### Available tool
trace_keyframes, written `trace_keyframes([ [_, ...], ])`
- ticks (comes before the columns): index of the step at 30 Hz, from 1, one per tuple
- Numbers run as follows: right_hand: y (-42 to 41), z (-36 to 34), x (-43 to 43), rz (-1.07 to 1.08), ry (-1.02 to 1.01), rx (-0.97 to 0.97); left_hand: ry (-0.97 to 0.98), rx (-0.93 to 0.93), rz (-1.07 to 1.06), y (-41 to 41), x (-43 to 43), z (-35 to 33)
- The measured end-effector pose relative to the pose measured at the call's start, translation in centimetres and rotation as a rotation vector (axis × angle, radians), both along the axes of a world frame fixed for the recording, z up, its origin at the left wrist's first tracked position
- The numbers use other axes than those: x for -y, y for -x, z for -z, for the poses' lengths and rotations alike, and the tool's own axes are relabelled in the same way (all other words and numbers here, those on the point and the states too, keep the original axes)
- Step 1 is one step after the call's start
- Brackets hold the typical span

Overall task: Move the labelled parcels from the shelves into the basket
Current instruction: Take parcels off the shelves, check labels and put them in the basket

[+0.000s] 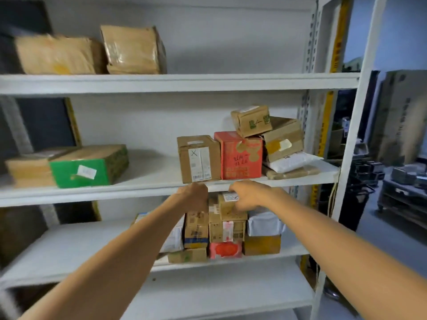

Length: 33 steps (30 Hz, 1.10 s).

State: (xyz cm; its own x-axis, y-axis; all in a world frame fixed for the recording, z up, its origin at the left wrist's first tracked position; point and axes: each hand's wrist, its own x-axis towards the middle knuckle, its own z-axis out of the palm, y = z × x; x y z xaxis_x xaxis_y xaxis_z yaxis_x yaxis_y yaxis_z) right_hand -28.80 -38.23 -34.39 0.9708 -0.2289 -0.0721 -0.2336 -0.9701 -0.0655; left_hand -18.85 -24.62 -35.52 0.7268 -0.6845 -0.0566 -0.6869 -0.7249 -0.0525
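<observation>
A stack of labelled parcels (227, 232) stands on the lower shelf (69, 248). On top of it sits a small brown box with a white label (227, 200). My right hand (248, 197) curls round the right side of this small box. Just to the box's left is my left hand (194, 197), its back facing me and its fingers hidden, so its hold cannot be told. More labelled parcels sit on the middle shelf: a brown box marked X (198, 159), a red box (239, 155) and a pile of boxes and a white bag (284, 144). No basket is in view.
A green-fronted box (89, 166) lies at the left of the middle shelf (147, 181). Two brown parcels (92, 51) sit on the top shelf. The white shelf upright (351, 144) stands at the right, with dark crates and trolleys (402, 181) beyond it.
</observation>
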Motion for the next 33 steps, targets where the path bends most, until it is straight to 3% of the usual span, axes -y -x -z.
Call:
trace_keyframes([
  [10, -5.1, -2.3, -2.1, -0.205, 0.075, 0.037, 0.12, 0.055, -0.203, -2.7, -5.9, -4.5],
  [14, -6.6, -4.2, -1.4, -0.188, 0.092, 0.039, 0.179, 0.021, -0.199, -4.3, -5.1, -5.3],
  [33, -14.1, -10.1, 0.5, -0.022, 0.128, 0.075, 0.099, 0.04, -0.115, -15.1, -5.0, -9.8],
])
